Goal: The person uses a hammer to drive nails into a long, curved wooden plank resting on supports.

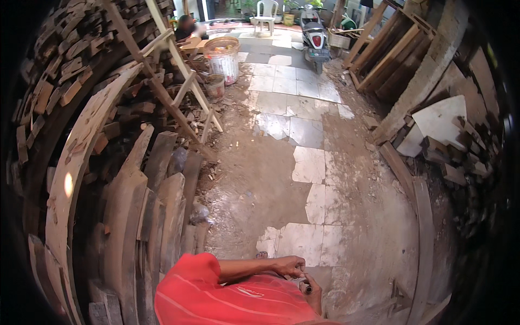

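Observation:
My left hand (291,267) reaches across in front of my red shirt, its fingers bent and pinched together. Whatever they hold, if anything, is too small to make out. Just below it, my right hand (313,297) is closed round a small cylindrical object (308,289) with a round, dark end. The object's kind cannot be told. The fingertips of both hands are close together, near the object's upper side. Part of my right hand and most of its forearm are hidden at the lower edge.
Wooden planks (125,216) and stacked offcuts line the left, beside a wooden ladder (179,81). A broken tiled path (306,135) runs ahead past buckets (222,62) to a motor scooter (315,38) and a white chair (265,15). A person (187,27) sits far left. Timber (422,216) lies right.

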